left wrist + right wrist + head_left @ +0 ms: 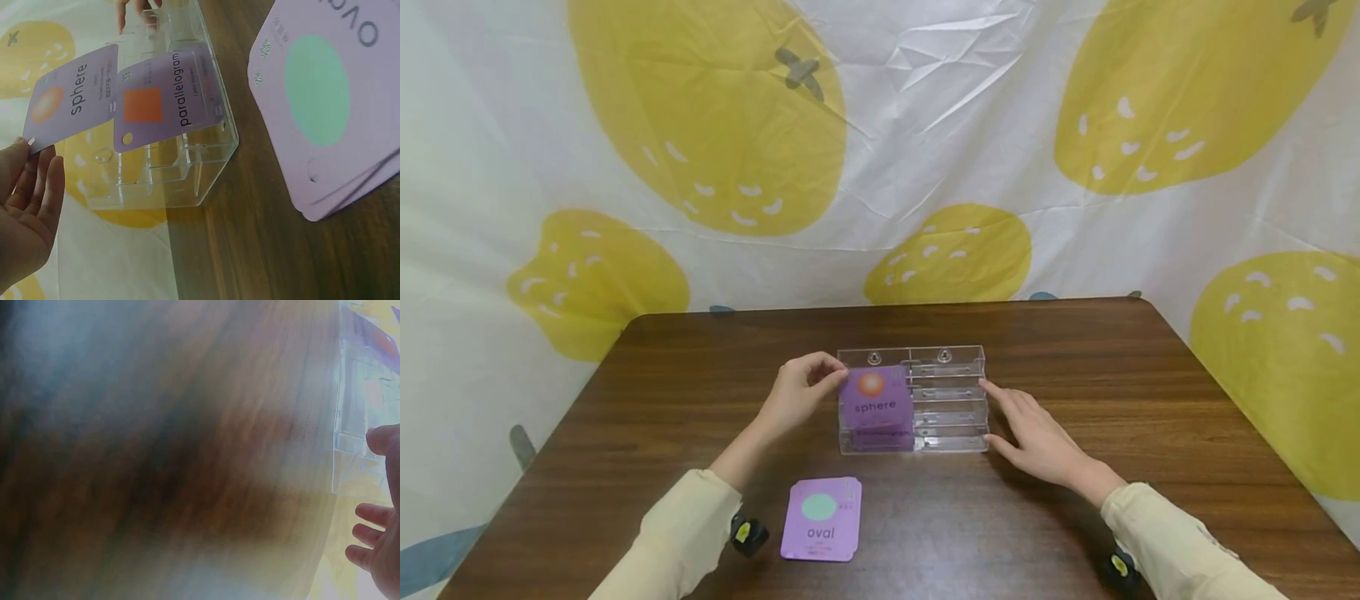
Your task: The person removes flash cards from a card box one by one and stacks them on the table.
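My left hand (800, 389) pinches the corner of a purple flash card (875, 398) marked "sphere" with an orange ball on it. This card hangs in front of a clear plastic tiered card rack (951, 421), over its left column. Lower in that column stands a purple "parallelogram" card (169, 100) with an orange shape, partly covered by the sphere card in the head view. My right hand (1037, 433) has its fingers extended, with fingertips and thumb at the rack's right side. The rack's right column shows bare clear tiers.
A stack of purple cards (822, 518) lies on the brown wooden table (985, 525) in front of the rack, with an "oval" card on top. Behind the table hangs a white cloth (760, 275) printed with yellow fruit.
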`<action>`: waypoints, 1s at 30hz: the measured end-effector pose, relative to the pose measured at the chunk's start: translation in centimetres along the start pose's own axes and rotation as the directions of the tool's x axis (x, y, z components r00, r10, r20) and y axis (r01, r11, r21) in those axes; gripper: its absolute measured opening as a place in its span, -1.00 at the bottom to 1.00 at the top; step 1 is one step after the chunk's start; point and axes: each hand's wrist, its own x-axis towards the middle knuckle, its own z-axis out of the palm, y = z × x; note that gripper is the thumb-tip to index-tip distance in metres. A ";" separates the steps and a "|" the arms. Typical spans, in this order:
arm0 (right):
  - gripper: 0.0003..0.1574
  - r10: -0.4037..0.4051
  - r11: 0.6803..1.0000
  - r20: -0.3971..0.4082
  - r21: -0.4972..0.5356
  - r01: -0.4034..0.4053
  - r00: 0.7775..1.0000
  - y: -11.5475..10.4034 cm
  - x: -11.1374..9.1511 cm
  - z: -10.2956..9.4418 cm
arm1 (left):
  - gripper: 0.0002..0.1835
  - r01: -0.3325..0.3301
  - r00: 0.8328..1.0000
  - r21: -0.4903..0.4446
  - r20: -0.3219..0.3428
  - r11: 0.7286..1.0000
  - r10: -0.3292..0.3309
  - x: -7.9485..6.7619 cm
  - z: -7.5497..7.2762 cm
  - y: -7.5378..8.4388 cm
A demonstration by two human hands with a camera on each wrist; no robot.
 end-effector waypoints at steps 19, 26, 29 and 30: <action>-0.06 -0.003 1.000 -0.008 -0.004 0.003 1.000 0.0 0.1 0.0 | -0.91 0.086 0.996 0.004 -0.003 0.996 -0.086 -3.0 -1.8 -3.2; -0.06 -0.005 1.000 -0.011 -0.002 0.005 1.000 -0.2 0.1 -0.1 | -0.93 0.127 0.992 0.010 -0.003 0.992 -0.127 -4.1 -2.3 -3.1; -0.05 -0.004 1.000 -0.008 0.000 0.004 1.000 -0.3 0.1 -0.1 | -0.92 0.146 0.989 -0.003 -0.002 0.989 -0.146 -4.5 -2.5 -3.1; -0.05 -0.003 1.000 -0.006 0.001 0.003 1.000 -0.3 0.1 -0.2 | -0.92 0.149 0.989 -0.003 -0.002 0.989 -0.149 -4.6 -2.6 -3.2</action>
